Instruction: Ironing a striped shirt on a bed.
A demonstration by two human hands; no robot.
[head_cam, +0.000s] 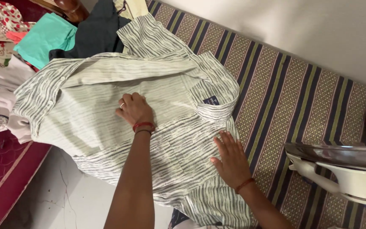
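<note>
Head view, looking down on a pale shirt (106, 123) with fine grey stripes, spread across a striped woven mat (293, 97) whose bands run dark blue, olive and pink. The shirt lies with its collar (217, 91) toward the right of the view, a small dark label visible inside it, and a sleeve extending toward the top of the view. Its lower portion hangs past the mat's edge over a pale floor (60, 199).

The left hand (134, 109) rests palm down near the middle of the shirt, fingers curled slightly and pressed against the cloth; a ring shows on one finger and a red and dark band circles the wrist. The right hand (231, 159) lies flat and open on the shirt below the collar, close to the garment's right edge, fingers spread and pointing toward the upper left; a thin red thread circles its wrist. Neither hand grips anything; both lie on top of the fabric, well apart from each other.

A clothes iron (339, 165) with a white handle and a shiny soleplate stands on the mat to the right of the right hand, not touching the shirt. A heap of other clothes (47, 38), including a turquoise piece and a dark one, lies at upper left, beyond the shirt. A maroon quilted mat (1, 169) lies at lower left.
</note>
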